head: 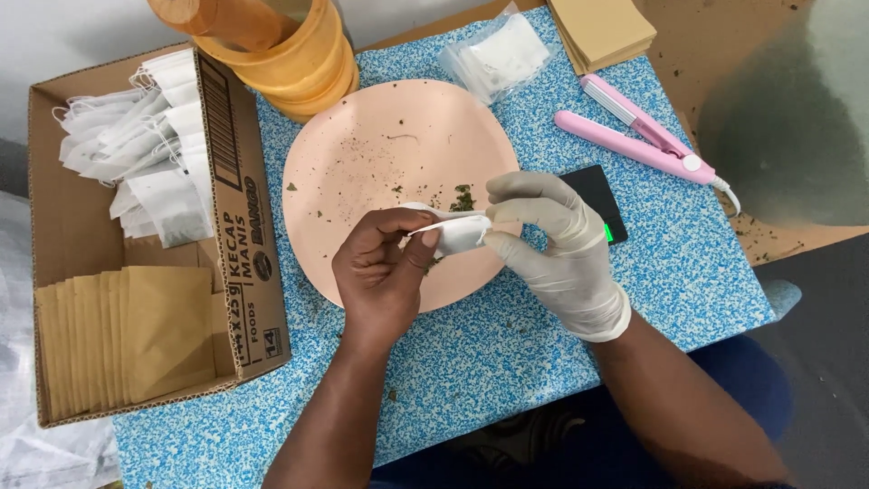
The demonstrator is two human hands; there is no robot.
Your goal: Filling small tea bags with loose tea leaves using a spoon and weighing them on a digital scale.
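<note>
White sachet [459, 234] over plate [362, 136]: soft, light, probably tearable; pinched at its ends by bare left hand [382, 272], gloved right hand [552, 244].

A small white tea bag [459, 234] is held above the lower right part of a pink round plate [380, 154], pinched from both sides, roughly level and slightly crumpled. A thin white strip at its top is pulled leftward. Dried green leaf bits [463, 197] are scattered just above it.
</note>
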